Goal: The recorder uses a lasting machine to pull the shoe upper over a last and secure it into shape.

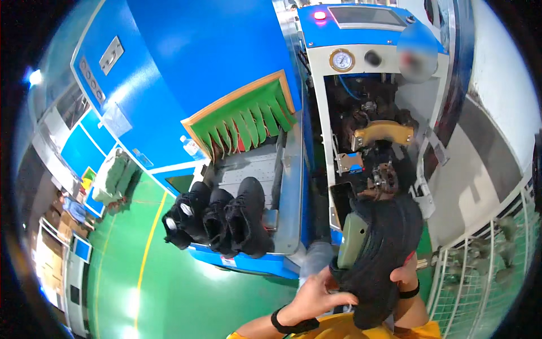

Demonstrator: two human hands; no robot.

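Note:
In front of me, close to my body, a black shoe upper (pixel 385 248) stands tilted between my hands. A green shoe last (pixel 353 240) shows at its left side, beneath the machine's working parts. My left hand (pixel 316 296) grips the upper's near left edge, its thumb laid over the black material. On the right edge, my right hand (pixel 407 274) holds the same upper with its thumb pressed against it; most of its fingers are hidden behind. Metal clamps (pixel 385 178) and a yellow curved pad (pixel 384 133) of the machine sit just beyond the upper.
Several black shoes (pixel 245 217) stand at the end of a conveyor (pixel 248 175) on my left, below green strip curtains (pixel 248 127) of a blue machine (pixel 209 51). A pressure gauge (pixel 342 60) is on the machine ahead. A white wire rack (pixel 480 265) is close on the right.

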